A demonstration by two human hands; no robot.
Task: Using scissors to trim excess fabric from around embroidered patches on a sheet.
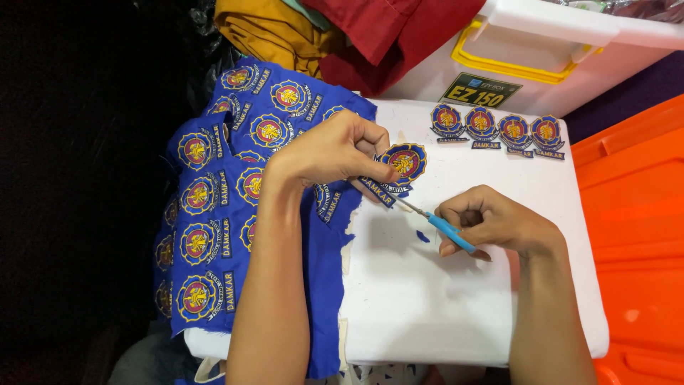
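My left hand (331, 150) pinches a round blue embroidered patch (403, 162) with a red and yellow emblem, still joined to the blue cloth sheet (214, 214). My right hand (491, 221) grips small scissors with a blue handle (449, 232); their thin metal blades point up-left and touch the patch's lower edge. The cloth sheet carries several identical patches and drapes over the left side of a white foam block (427, 299).
Several cut-out patches (496, 130) lie in a row at the block's far right. A white plastic box with a yellow latch (541, 50) stands behind, red and mustard fabric (342, 28) beside it. An orange plastic lid (634, 214) lies to the right.
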